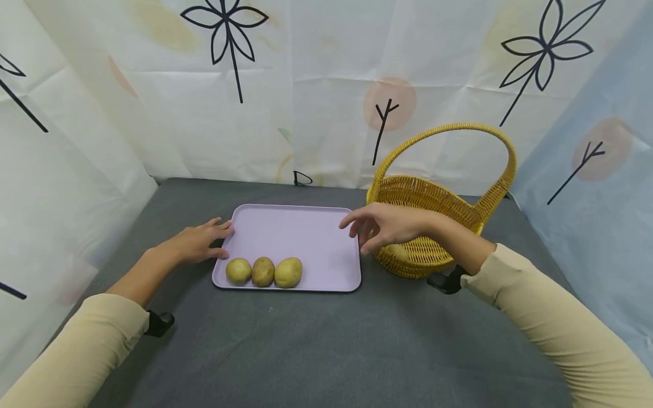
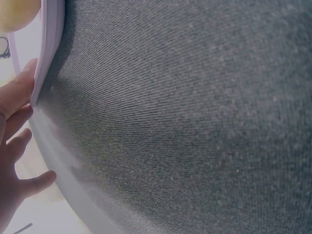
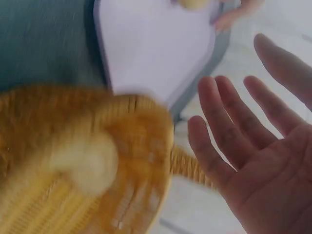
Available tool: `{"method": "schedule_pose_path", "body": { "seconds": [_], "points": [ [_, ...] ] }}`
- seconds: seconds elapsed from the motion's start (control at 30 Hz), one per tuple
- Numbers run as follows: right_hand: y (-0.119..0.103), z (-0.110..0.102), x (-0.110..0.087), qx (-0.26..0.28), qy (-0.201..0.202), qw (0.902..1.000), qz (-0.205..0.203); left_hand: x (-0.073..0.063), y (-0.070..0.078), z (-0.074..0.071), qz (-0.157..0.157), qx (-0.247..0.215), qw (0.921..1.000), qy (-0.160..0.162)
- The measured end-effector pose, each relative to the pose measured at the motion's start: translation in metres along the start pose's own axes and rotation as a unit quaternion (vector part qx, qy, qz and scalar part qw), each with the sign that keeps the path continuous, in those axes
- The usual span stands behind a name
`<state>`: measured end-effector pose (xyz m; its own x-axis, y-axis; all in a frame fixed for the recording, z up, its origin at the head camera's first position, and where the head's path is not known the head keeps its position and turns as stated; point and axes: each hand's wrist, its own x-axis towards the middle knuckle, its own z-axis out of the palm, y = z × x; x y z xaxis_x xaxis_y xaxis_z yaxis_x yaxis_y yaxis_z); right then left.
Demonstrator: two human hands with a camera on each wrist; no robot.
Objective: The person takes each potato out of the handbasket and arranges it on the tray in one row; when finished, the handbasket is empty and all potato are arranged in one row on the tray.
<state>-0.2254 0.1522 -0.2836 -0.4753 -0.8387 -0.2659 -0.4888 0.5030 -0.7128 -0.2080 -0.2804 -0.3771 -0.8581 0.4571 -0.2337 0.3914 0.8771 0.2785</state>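
A lilac tray (image 1: 296,232) lies on the grey cloth with three potatoes (image 1: 262,272) in a row along its near left edge. My left hand (image 1: 196,242) rests at the tray's left rim, fingers spread; in the left wrist view its thumb (image 2: 24,80) touches the rim. My right hand (image 1: 385,224), holding nothing, hovers between the tray's right edge and a yellow wicker basket (image 1: 433,190). Its fingers are loosely bent in the head view, and the right wrist view shows an open palm (image 3: 273,180). Inside the basket lies another potato (image 3: 95,163), blurred and partly hidden by my hand in the head view.
The basket's tall arched handle (image 1: 461,127) rises behind my right forearm. A dark grey cloth (image 1: 306,345) covers the table. White patterned curtains (image 1: 326,113) close off the back and both sides.
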Motion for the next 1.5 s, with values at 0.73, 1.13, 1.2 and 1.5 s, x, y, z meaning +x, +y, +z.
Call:
{"method": "schedule_pose_path", "body": {
  "seconds": [0.73,1.13,1.2,1.5],
  "points": [
    [0.063,-0.044,-0.045,0.101,-0.089,0.9767,0.167,0.001,-0.003,0.001,0.004,-0.003,1.0,0.002],
    [0.079,-0.036,-0.034,0.146,-0.152,0.9461,0.246,0.001,-0.006,0.002,0.007,0.0,1.0,0.006],
    [0.079,-0.035,-0.032,0.148,-0.157,0.9421,0.257,0.001,-0.006,0.003,0.007,0.001,1.0,0.006],
    [0.079,-0.032,-0.023,0.132,-0.174,0.9351,0.28,0.002,-0.007,0.005,0.004,0.003,1.0,0.003]
  ]
}}
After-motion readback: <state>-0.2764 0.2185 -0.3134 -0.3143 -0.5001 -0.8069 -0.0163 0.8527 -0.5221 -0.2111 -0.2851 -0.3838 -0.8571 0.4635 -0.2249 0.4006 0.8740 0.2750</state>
